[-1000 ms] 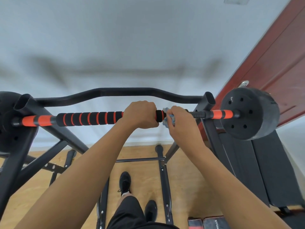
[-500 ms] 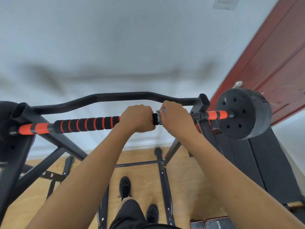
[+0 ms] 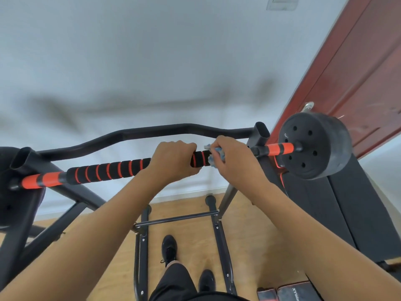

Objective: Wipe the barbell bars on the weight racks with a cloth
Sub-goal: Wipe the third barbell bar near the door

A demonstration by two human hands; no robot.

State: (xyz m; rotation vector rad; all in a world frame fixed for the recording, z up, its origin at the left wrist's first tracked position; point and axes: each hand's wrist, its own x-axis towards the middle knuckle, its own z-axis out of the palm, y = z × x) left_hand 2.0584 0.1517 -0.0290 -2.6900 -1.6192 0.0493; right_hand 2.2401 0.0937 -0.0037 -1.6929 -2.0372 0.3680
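Note:
A barbell bar (image 3: 108, 169) with black foam and orange stripes lies across the black weight rack (image 3: 261, 131), running from lower left to upper right. My left hand (image 3: 173, 158) grips the bar near its middle from above. Just to its right, my right hand (image 3: 233, 158) wraps a light blue cloth (image 3: 214, 158) round the bar; only the cloth's left edge shows past the fingers. A black weight plate (image 3: 314, 146) sits on the bar's right end.
A second black plate (image 3: 8, 203) hangs at the bar's left end, partly out of view. A curved black bar (image 3: 152, 130) spans the rack behind. A red-brown door (image 3: 358, 72) stands at right, a black bench pad (image 3: 325, 203) below it. My shoes (image 3: 169, 246) are on the wooden floor.
My right hand with the cloth slid slightly right along the bar, exposing more striped foam between my hands. My left hand kept its grip. The camera tilted a little.

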